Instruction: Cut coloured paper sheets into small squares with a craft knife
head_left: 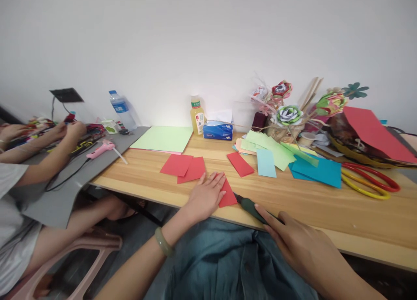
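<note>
My left hand (206, 196) lies flat with its fingers stretched out, pressing a red paper piece (228, 195) onto the wooden table near its front edge. In my right hand (298, 237) is a dark green-handled cutting tool (250, 206); its dark tip meets the right edge of that paper. Whether it is a knife or scissors I cannot tell. Two overlapping red paper pieces (177, 165) lie just beyond my left hand. A further red piece (240, 164) sits to the right, beside a light blue paper piece (266, 163).
Behind stand a juice bottle (197, 117), a blue tissue pack (217, 131) and paper flowers (289, 115). Green sheets (163, 137) lie left; blue paper (316, 169) and red-yellow handles (371, 180) lie right. At the left, another person's hands (73, 128) work near a pink glue gun (101, 149).
</note>
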Available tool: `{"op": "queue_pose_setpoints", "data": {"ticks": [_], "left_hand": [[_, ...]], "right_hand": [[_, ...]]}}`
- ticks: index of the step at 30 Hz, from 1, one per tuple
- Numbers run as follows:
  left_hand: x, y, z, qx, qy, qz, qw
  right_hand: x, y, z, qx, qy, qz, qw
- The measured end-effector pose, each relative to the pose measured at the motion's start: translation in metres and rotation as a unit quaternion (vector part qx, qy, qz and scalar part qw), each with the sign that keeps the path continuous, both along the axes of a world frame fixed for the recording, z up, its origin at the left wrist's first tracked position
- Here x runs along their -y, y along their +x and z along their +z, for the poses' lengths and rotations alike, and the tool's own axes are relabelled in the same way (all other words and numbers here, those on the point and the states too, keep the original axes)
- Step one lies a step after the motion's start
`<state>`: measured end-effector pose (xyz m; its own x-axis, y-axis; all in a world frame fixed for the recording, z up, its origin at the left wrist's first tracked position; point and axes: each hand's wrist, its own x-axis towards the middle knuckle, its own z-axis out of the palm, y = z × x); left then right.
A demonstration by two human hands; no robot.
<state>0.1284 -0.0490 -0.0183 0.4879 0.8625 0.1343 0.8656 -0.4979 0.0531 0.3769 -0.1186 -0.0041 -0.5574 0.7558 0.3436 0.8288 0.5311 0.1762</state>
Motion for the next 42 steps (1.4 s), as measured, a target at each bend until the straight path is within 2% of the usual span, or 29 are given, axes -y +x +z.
{"op": "queue_pose_setpoints", "data": {"ticks": [10,24,34,42], "left_hand": [[0.000,0.001,0.003,-0.007,-0.005,0.010,1.000],[0.002,0.002,0.006,0.000,-0.019,0.014,1.000],[0.000,0.001,0.002,0.007,-0.011,0.015,1.000],[0.001,0.001,0.002,0.039,-0.011,0.010,0.999]], "right_hand": [[-0.004,-0.002,0.002,0.025,0.008,-0.005,1.000],[-0.029,-0.017,0.006,0.030,-0.092,-0.047,0.994],[-0.048,-0.030,0.018,0.049,-0.131,-0.084,0.987],[-0.060,-0.038,0.018,0.035,-0.136,-0.102,0.985]]}}
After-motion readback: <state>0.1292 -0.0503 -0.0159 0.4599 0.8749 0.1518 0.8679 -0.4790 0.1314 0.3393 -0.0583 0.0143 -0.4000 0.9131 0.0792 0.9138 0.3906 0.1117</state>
